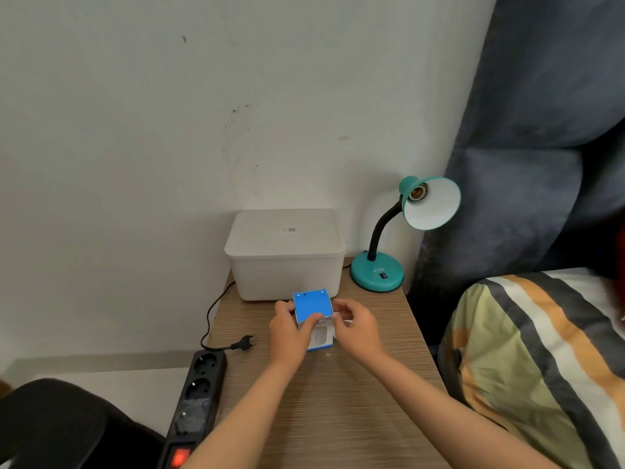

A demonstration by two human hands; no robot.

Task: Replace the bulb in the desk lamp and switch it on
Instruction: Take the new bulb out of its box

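A teal desk lamp [378, 273] stands at the table's back right, its shade [434, 204] tilted toward me and its socket [416, 192] bare, with no bulb in it. A rocker switch [382, 275] sits on its base. Both my hands hold a blue and white bulb box [311, 305] above the middle of the table. My left hand [291, 330] grips the box's left side. My right hand [355, 328] pinches a white flap at its right side. The bulb itself is hidden inside the box.
A white lidded plastic bin [285, 252] stands behind the box. The lamp's black plug [244, 343] lies unplugged on the wooden table [338, 401], beside a black power strip [196, 397] with a lit red switch. A bed with a striped pillow [541, 350] borders the right.
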